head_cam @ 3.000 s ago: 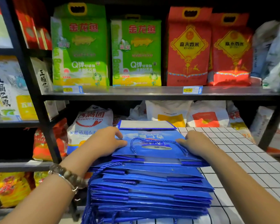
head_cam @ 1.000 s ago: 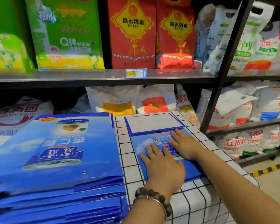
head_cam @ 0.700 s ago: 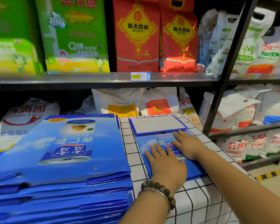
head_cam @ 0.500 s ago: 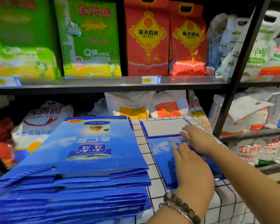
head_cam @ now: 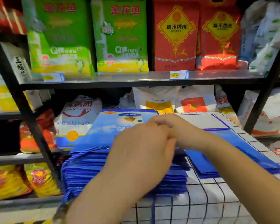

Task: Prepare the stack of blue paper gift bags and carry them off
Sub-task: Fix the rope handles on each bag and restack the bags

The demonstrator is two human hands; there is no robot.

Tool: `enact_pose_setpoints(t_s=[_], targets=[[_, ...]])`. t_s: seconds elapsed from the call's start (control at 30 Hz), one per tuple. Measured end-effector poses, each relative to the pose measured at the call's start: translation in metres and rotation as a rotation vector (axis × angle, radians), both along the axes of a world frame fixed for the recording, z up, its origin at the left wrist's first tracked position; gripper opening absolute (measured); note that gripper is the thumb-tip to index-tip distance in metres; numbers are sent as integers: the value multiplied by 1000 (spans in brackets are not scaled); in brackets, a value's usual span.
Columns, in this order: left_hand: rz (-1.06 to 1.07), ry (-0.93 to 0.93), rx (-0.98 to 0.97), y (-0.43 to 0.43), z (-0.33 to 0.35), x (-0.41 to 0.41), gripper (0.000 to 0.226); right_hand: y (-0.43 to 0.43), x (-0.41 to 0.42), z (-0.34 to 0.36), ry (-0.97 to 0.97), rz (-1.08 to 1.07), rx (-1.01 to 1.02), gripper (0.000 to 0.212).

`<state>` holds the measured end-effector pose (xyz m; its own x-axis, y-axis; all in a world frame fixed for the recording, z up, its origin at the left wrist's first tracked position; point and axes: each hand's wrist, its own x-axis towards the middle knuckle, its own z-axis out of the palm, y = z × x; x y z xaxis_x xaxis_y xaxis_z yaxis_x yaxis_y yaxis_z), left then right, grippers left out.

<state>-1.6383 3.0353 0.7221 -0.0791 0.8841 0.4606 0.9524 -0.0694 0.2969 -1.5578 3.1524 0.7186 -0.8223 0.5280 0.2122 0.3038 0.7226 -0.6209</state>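
Note:
The stack of blue paper gift bags [head_cam: 90,168] lies flat at the left end of a white grid-patterned table [head_cam: 217,199]. A blue rope handle [head_cam: 81,154] loops out at its left edge. My left hand [head_cam: 142,152] hovers over the stack's right side, back up, its fingers out of sight. My right hand [head_cam: 173,126] crosses just behind it, with blurred, loosely bent fingers above the top bag's printed face and nothing visibly in them. One single blue bag [head_cam: 205,165] lies flat on the table to the right, under my right forearm.
A black metal shelf [head_cam: 136,80] runs close behind the table, carrying green and red rice bags above and white flour sacks below. Its upright post [head_cam: 31,126] stands left of the stack. Another post [head_cam: 265,94] rises at the right.
Both hands have left the single bag on the right and swung left over the stack. The view has turned left with them.

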Motion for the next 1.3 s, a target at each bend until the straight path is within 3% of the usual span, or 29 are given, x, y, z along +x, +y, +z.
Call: enact_pose_setpoints(t_s=[0.17, 0.27, 0.37, 0.43, 0.53, 0.6, 0.7, 0.8, 0.9, 1.03, 1.1, 1.17, 1.3], targets=[[264, 224, -164, -33, 12, -83, 36, -35, -38, 4, -106, 117, 86, 17], [295, 283, -332, -43, 8, -102, 40, -44, -50, 3, -195, 107, 131, 31], [263, 292, -428, -47, 15, -119, 25, -48, -53, 0, -219, 112, 95, 42], [234, 253, -436, -49, 18, -122, 8, -49, -54, -4, -211, 108, 74, 40], [222, 257, -376, -46, 21, -125, 18, -49, -55, -10, -163, 79, 36, 35], [198, 124, -354, -39, 23, -125, 28, -48, -55, -13, -153, 73, 7, 34], [44, -419, -298, -22, 26, -119, 3, -49, -58, -15, -128, 58, -58, 27], [-104, -784, -323, -8, 29, -112, 21, -51, -53, -17, -38, 45, -134, 22], [-170, -997, -309, 0, 36, -105, 13, -52, -51, -11, 22, 54, -333, 28], [-218, -1239, -270, 9, 41, -97, 22, -53, -54, -16, -251, 52, -491, 26], [-266, -1422, -270, 12, 45, -90, 28, -52, -55, -13, -124, 38, -446, 25], [-294, -1542, -251, 16, 50, -82, 25, -57, -50, -7, 45, -11, -459, 40], [-239, -1473, -224, 29, 54, -76, 27, -59, -52, -8, 203, -51, -449, 31]])
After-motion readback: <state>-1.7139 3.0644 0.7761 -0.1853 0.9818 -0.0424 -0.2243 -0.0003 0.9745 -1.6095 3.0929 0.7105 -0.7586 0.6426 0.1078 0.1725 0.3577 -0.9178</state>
